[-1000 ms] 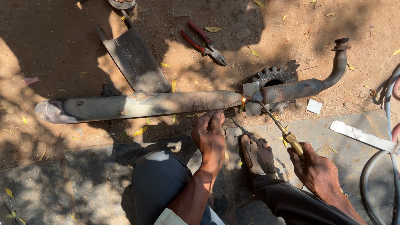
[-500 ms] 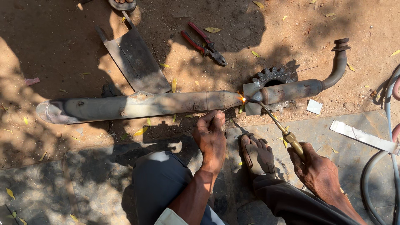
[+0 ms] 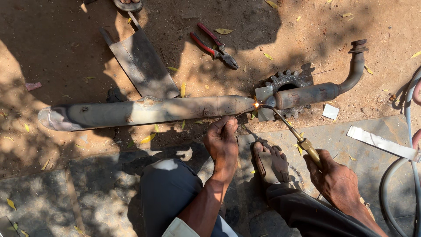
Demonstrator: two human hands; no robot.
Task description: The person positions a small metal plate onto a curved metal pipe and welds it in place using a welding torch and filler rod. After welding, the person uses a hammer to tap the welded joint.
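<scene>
My right hand (image 3: 335,180) is wrapped around the brass handle of a welding torch (image 3: 302,142); its thin bent tip reaches up-left to a bright orange spark at the joint. My left hand (image 3: 222,142) has its fingers pinched together on a thin filler rod (image 3: 243,112) that runs up to the same spark. The rod is hard to see, very thin.

The exhaust pipe (image 3: 144,112) lies flat on the dirt ground (image 3: 66,48), long grey body stretching left and tapering toward the joint just left of the spark. A second rusty pipe section (image 3: 307,94) sits right of the joint and curves up at its far right end into a flange. A gear sprocket (image 3: 285,83) lies under and behind that joint, and a small square metal plate (image 3: 264,93) is touching the spark area.

My bare foot in a sandal (image 3: 269,164) rests on a stone slab (image 3: 351,149), between both hands. Red-handled pliers (image 3: 215,46) lie on the dirt above, well apart from the pipe. A curved metal sheet (image 3: 140,63) lies upper left, its lower end near the pipe. A flat metal strip (image 3: 381,142) lies at right on the slab, with hoses (image 3: 410,114) at the right edge.
</scene>
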